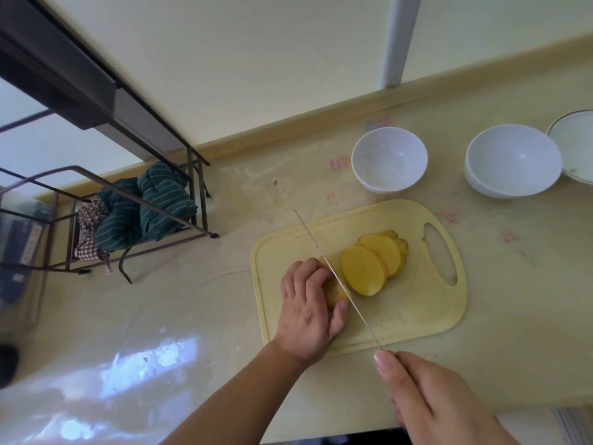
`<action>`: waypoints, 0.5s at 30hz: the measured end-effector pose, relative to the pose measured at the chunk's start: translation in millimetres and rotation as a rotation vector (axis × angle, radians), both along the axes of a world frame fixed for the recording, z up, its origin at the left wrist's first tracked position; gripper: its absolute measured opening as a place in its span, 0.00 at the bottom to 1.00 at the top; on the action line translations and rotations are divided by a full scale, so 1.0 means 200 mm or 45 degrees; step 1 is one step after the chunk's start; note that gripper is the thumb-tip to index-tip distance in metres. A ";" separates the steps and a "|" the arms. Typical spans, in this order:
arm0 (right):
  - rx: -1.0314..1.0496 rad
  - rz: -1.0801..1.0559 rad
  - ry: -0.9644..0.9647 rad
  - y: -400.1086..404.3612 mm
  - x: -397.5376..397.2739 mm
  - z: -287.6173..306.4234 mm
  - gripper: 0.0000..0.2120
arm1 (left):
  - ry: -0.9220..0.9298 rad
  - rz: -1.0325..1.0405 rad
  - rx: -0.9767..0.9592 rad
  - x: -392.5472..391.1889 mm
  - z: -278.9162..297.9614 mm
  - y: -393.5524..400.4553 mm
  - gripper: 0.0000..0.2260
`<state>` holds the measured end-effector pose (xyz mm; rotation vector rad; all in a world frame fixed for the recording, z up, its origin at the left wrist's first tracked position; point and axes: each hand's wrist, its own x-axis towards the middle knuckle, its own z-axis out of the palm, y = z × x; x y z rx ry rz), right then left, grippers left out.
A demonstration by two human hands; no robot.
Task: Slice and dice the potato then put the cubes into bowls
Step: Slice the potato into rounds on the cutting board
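Nearest the camera, my right hand [426, 403] gripped the knife [340, 285] by its handle, forefinger laid along the spine, the blade seen edge-on across the cutting board [414, 316]. My left hand [308, 311] curled over the uncut end of the potato [335, 292], fingertips just beside the blade. Beyond the blade lay the slices [373, 261], a few overlapping rounds leaning against one another on the board. By my judgement, slicing was well advanced but unfinished; no dicing had begun. Farther off stood two white bowls, the nearer bowl [389, 159] and the right bowl [512, 160], both holding no cubes, with a plate [574, 146] touching the latter at the frame edge. The counter [224, 277] was pale, glossy and faintly stained. At far left, a wire rack [134, 213] held striped green cloth [154, 203] below a cream wall [240, 65].
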<state>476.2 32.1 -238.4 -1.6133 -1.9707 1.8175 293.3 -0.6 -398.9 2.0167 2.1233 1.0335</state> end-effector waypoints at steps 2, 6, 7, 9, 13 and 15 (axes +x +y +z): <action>-0.014 0.021 -0.023 0.01 0.00 0.00 0.23 | 0.004 0.004 0.004 0.01 0.00 0.00 0.20; 0.029 -0.086 0.007 -0.01 -0.01 0.01 0.21 | -0.007 0.008 0.020 0.01 0.00 0.01 0.20; 0.043 -0.110 0.031 -0.01 -0.02 0.02 0.24 | -0.012 0.002 0.030 0.01 0.00 0.01 0.20; 0.072 -0.083 0.004 -0.01 -0.01 0.00 0.40 | -0.023 -0.010 0.046 0.01 0.01 0.02 0.20; -0.013 -0.065 -0.084 0.01 -0.01 0.01 0.52 | -0.040 -0.003 0.046 0.01 0.00 0.02 0.20; 0.003 -0.065 -0.121 0.01 -0.02 0.03 0.51 | -0.050 -0.004 0.041 0.01 0.00 0.03 0.20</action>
